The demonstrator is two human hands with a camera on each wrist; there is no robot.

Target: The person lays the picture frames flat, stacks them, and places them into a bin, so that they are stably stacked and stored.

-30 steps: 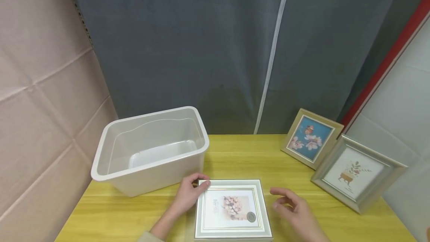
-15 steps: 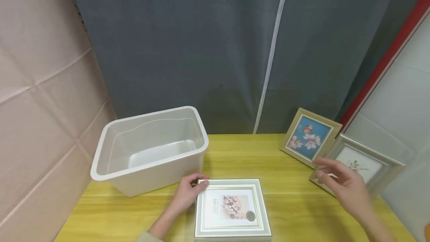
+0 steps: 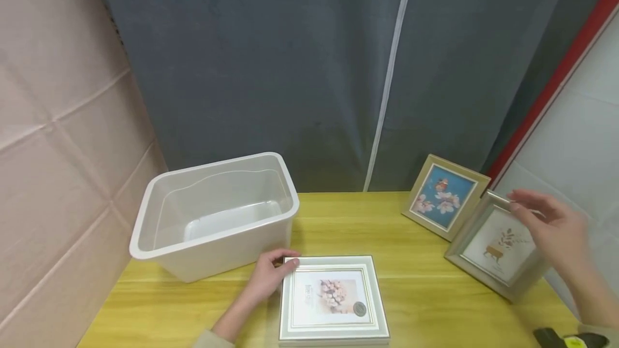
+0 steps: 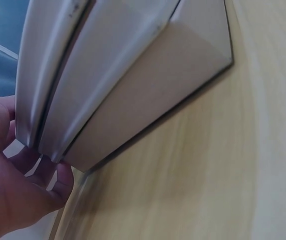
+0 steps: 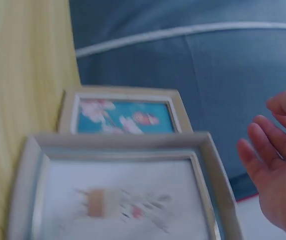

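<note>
A white photo frame [image 3: 333,332] with a flower print lies at the table's front, topping a stack of frames [image 4: 102,85] whose layered edges show in the left wrist view. My left hand [image 3: 266,279] grips the stack's far left corner, thumb on top and fingers curled around the edge [image 4: 47,175]. At the right, my right hand [image 3: 556,232] is over the upper edge of a leaning silver photo frame [image 3: 476,275] with a plant-pot picture. In the right wrist view, that hand [image 5: 280,165] holds nothing and appears apart from the frame, its fingers loosely bent.
A whitish plastic bin [image 3: 213,256] stands at the back left of the wooden table [image 3: 425,299]. Behind the silver frame stands a gold photo frame [image 3: 420,192] with blossoms. A grey curtain [image 3: 271,69] hangs behind. A black and yellow-green object [image 3: 570,340] shows at bottom right.
My right hand has moved from beside the stack, rightward and up, to the silver frame's upper edge. My left hand has stayed on the stack's corner.
</note>
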